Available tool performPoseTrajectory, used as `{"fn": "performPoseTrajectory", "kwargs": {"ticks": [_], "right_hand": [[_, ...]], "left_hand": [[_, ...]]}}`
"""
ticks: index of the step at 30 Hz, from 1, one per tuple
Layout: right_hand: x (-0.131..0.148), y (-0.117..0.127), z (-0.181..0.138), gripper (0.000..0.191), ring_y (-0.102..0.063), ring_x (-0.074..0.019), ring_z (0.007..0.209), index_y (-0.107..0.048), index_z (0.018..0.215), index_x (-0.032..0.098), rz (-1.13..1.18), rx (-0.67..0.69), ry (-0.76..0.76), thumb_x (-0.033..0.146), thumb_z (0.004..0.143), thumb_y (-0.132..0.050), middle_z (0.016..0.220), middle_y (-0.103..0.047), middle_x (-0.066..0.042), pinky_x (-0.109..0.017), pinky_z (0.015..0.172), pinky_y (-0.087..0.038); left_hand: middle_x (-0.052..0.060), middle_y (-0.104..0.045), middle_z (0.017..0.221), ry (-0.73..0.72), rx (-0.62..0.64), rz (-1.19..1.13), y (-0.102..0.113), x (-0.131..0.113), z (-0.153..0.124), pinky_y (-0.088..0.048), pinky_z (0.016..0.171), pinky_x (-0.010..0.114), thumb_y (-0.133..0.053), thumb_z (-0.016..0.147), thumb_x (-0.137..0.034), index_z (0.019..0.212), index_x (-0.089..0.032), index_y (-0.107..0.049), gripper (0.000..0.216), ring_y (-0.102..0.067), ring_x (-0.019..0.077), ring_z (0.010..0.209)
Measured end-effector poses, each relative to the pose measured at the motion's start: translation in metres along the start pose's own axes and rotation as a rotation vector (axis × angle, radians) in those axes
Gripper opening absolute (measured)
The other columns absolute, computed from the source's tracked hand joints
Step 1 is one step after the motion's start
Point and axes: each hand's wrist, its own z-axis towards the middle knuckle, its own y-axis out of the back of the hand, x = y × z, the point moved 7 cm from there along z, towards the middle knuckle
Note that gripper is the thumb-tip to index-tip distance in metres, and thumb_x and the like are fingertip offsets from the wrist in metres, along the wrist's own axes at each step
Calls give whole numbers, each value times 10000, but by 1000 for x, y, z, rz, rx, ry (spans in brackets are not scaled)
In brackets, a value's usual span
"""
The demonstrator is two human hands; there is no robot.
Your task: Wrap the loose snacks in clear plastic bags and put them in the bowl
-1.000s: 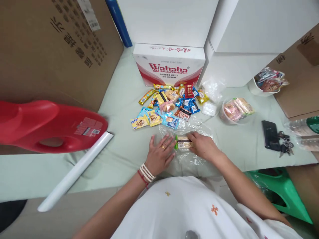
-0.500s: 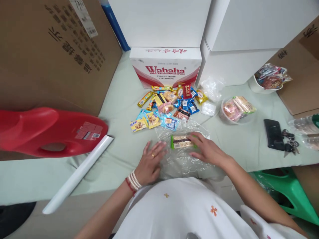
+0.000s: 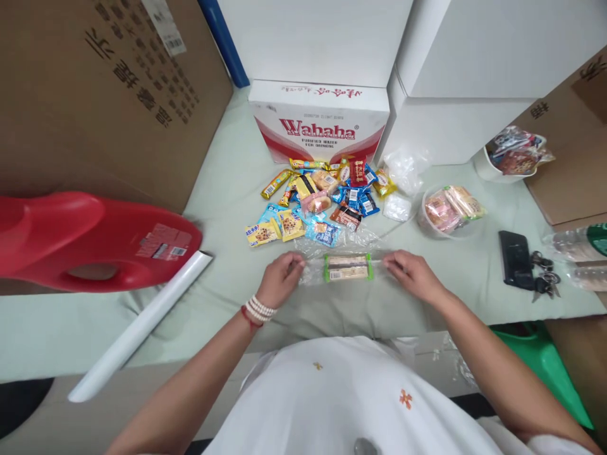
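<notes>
A snack packet with green ends [image 3: 349,266] lies on a sheet of clear plastic film [image 3: 313,270] near the table's front edge. My left hand [image 3: 283,275] pinches the film to the left of the packet. On the other side, my right hand [image 3: 413,275] has its fingers closed on the film's right part. The film's near edge is drawn up over the packet, in a taut band between both hands. Just beyond lies a pile of wrapped snacks [image 3: 327,189], with yellow cookie packets [image 3: 262,234] at its near left.
A Wahaha carton [image 3: 322,126] stands behind the snacks. To the left are a red plastic container [image 3: 118,243] and a white tube [image 3: 142,325] jutting past the table edge. On the right are a clear bowl of snacks [image 3: 424,218], a phone [image 3: 516,259] and keys [image 3: 545,278].
Both hands have taken hold of the film at either side of the packet. The film's near part has been folded up from the front edge. My right hand has left the packet.
</notes>
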Motion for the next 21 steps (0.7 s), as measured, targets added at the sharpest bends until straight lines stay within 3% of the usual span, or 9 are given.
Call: {"fn": "performPoseTrajectory", "kwargs": {"ticks": [3,5,8,10,11,13,16,18,21], "right_hand": [[-4,6,36,256,-626,-249,968,-727,1025,177,-254,79,-98,237,997,-479,989,-709,-111,-335,847,-483],[4,11,55,285,-579,-285,1074,-725,1130,169,-392,29,-113,226,996,-480,1091,-694,-140,-356,894,-471],[25,11,77,431,-506,-324,1207,-599,1409,154,-434,-94,-63,312,1027,-479,1304,-642,-173,-402,988,-452],[33,1,92,603,-491,-346,1249,-464,1539,123,-421,-63,-63,391,1005,-549,1369,-616,-197,-433,1013,-442],[32,-5,98,686,-499,-356,1250,-420,1568,112,-418,-24,-87,405,976,-602,1359,-625,-207,-442,1008,-443],[28,-16,109,703,-547,-350,1204,-448,1553,116,-409,60,-148,356,931,-669,1247,-685,-198,-426,977,-449],[22,-19,113,407,-619,-284,1079,-673,1336,158,-317,133,-139,202,937,-611,1037,-740,-130,-352,921,-457],[27,-14,107,314,-634,-240,1015,-750,1189,177,-196,126,-3,153,962,-534,986,-735,-96,-319,895,-465],[43,-12,77,328,-605,-216,903,-781,1120,202,-93,131,295,179,1007,-474,874,-677,-77,-304,824,-467]], "left_hand": [[67,-653,766,53,-91,181,5,4,30,-508,810,403,-578,855,-327,868,-206,-673,154,-619,272,841],[96,-659,818,59,-192,258,12,4,36,-499,888,472,-583,820,-286,907,-199,-690,164,-610,313,917],[128,-683,973,-1,-412,295,28,-12,21,-456,1002,531,-523,868,-235,976,-198,-707,217,-604,330,1036],[128,-702,1063,-115,-455,308,27,-34,5,-454,1012,512,-478,912,-195,1045,-209,-721,277,-604,314,1081],[120,-713,1119,-203,-402,310,20,-47,-2,-465,998,489,-467,930,-183,1102,-220,-724,311,-609,298,1090],[91,-722,1245,-406,-172,319,-10,-74,-13,-492,954,438,-461,952,-164,1218,-251,-713,377,-629,260,1077],[58,-706,1358,-473,89,403,-53,-88,-18,-514,915,415,-466,965,-136,1304,-268,-692,428,-652,237,1090],[46,-690,1398,-430,143,437,-69,-85,-14,-529,911,405,-460,981,-138,1330,-274,-684,437,-672,223,1077],[31,-687,1407,-397,140,421,-75,-77,-9,-556,907,383,-466,991,-154,1349,-286,-678,436,-706,202,1042]]}}
